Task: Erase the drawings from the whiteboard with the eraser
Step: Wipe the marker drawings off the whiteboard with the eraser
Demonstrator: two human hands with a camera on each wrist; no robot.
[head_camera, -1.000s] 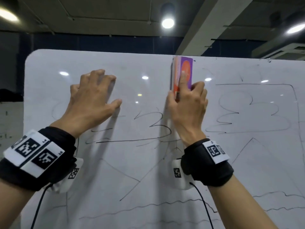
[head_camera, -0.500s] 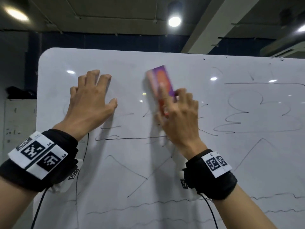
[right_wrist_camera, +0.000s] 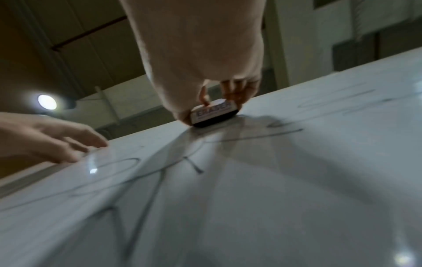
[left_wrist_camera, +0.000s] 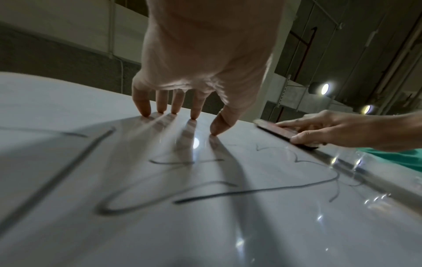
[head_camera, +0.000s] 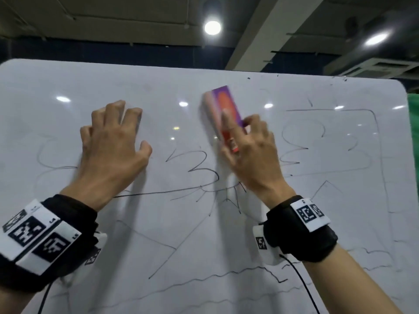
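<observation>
A white whiteboard (head_camera: 68,82) fills the head view, covered with black line drawings (head_camera: 199,171) of clouds, peaks and wavy lines. My right hand (head_camera: 251,155) grips a purple-and-orange eraser (head_camera: 226,109) and holds its dark felt side flat against the board near the upper middle; the eraser (right_wrist_camera: 213,112) shows an "ERASER" label in the right wrist view. My left hand (head_camera: 113,143) presses on the board to the left, fingers spread, fingertips (left_wrist_camera: 194,115) touching the surface. In the left wrist view the eraser (left_wrist_camera: 283,132) lies to the right of the left hand (left_wrist_camera: 200,63).
The board's rounded right corner (head_camera: 401,87) borders something green (head_camera: 413,143). Ceiling lamps (head_camera: 212,27) glare above and reflect as spots on the board. Wrist-camera cables (head_camera: 301,284) hang from both black wrist bands.
My right hand swept the eraser left from the board's top and tilted it; now it sits tilted near the upper middle. The left hand stayed pressed in place. The head view shifted left.
</observation>
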